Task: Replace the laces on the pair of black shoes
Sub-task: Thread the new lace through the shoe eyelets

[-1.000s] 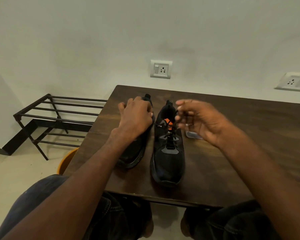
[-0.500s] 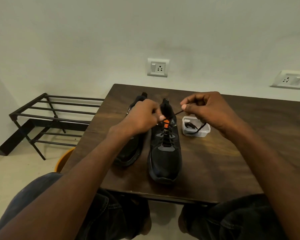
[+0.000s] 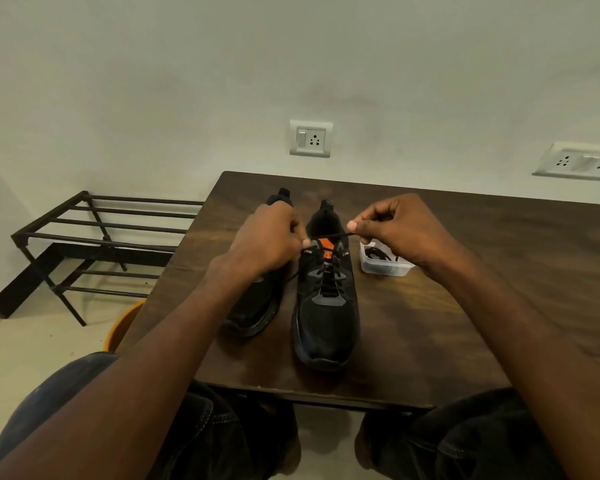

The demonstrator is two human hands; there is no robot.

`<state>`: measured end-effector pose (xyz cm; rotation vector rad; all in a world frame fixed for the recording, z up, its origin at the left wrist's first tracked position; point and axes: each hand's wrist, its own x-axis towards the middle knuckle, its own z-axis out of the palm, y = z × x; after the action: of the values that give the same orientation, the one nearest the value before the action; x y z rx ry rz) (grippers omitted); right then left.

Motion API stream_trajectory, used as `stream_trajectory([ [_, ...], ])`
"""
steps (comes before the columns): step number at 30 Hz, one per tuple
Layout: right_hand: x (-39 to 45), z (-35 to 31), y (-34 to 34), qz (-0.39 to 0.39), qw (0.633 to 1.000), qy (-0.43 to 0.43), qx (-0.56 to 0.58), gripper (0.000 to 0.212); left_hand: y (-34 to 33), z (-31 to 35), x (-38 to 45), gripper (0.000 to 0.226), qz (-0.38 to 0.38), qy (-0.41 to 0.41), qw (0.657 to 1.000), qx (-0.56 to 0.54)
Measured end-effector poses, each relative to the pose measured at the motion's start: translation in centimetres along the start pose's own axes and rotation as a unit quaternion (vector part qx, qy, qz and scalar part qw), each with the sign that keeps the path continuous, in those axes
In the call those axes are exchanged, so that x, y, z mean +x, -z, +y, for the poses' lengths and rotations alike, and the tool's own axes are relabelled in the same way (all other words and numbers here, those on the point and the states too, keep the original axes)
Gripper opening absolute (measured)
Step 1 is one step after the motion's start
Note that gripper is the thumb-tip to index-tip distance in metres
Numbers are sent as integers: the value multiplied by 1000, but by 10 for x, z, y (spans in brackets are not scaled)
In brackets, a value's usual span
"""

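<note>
Two black shoes stand side by side on the dark wooden table point(image 3: 465, 306), toes toward me. The right shoe point(image 3: 326, 317) has an orange tongue label and a black lace point(image 3: 329, 235) threaded through its eyelets. My left hand point(image 3: 269, 242) pinches one end of that lace at the shoe's left side. My right hand point(image 3: 400, 228) pinches the other end above the shoe's collar, so the lace stretches between them. The left shoe point(image 3: 257, 306) is partly hidden under my left hand and forearm.
A small clear plastic tub point(image 3: 383, 263) holding dark laces sits just right of the right shoe. A black metal rack point(image 3: 94, 237) stands on the floor to the left. An orange bucket point(image 3: 122, 327) peeks out beside the table's left edge. Wall sockets point(image 3: 310, 138) are behind.
My left hand left the left shoe and took a lace end at the right shoe. My right hand closed on the other end, and both pulled the lace taut.
</note>
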<state>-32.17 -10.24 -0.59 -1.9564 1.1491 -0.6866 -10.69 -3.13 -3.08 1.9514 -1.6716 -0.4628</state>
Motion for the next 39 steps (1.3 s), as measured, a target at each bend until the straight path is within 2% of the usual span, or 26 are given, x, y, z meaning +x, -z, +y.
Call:
stream_trajectory([
  [1, 1, 3, 3, 8, 1000, -6, -7, 9, 0, -4, 1, 7, 6, 10, 999, 39],
  [2, 1, 5, 4, 10, 1000, -9, -8, 8, 0, -4, 0, 6, -1, 9, 999, 33],
  [6, -1, -1, 0, -53, 998, 11, 12, 12, -4, 9, 0, 29, -37, -50, 990, -128],
  [8, -2, -4, -5, -74, 996, 21, 38, 12, -8, 15, 0, 21, -57, -54, 977, -200],
  [10, 1, -3, -8, -49, 997, 17, 49, 8, -13, 15, 0, 10, -56, -31, 968, -241],
  [13, 10, 4, -10, 11, 1000, 16, -2, 6, -18, 9, 0, 9, -36, 10, 972, -231],
  [15, 15, 7, -13, 7, 1000, 6, -15, 10, -21, 7, 0, 7, -31, 27, 971, -235],
  [18, 19, 6, -19, -21, 1000, 0, 4, 15, -23, 9, 4, 10, -36, 46, 949, -311],
  [22, 25, 10, -30, -3, 1000, 2, 12, 9, -32, 8, 8, 11, -35, 98, 925, -366],
  [24, 30, 17, -34, 18, 999, 9, -30, 9, -38, 3, 10, 8, -17, 107, 931, -348],
  [26, 35, 25, -35, 21, 993, 17, -115, 20, -44, 2, 12, 8, 14, 98, 953, -288],
  [28, 36, 31, -37, -26, 978, 23, -207, 36, -49, 4, 13, 10, 60, 68, 970, -228],
  [30, 34, 34, -40, -70, 967, 30, -244, 45, -52, 6, 14, 11, 96, 28, 980, -173],
  [34, 34, 39, -42, -56, 964, 44, -257, 42, -59, 2, 18, 11, 105, -22, 990, -94],
  [39, 36, 46, -37, -32, 983, 15, -179, 32, -59, 5, 20, 11, 79, -37, 995, -54],
])
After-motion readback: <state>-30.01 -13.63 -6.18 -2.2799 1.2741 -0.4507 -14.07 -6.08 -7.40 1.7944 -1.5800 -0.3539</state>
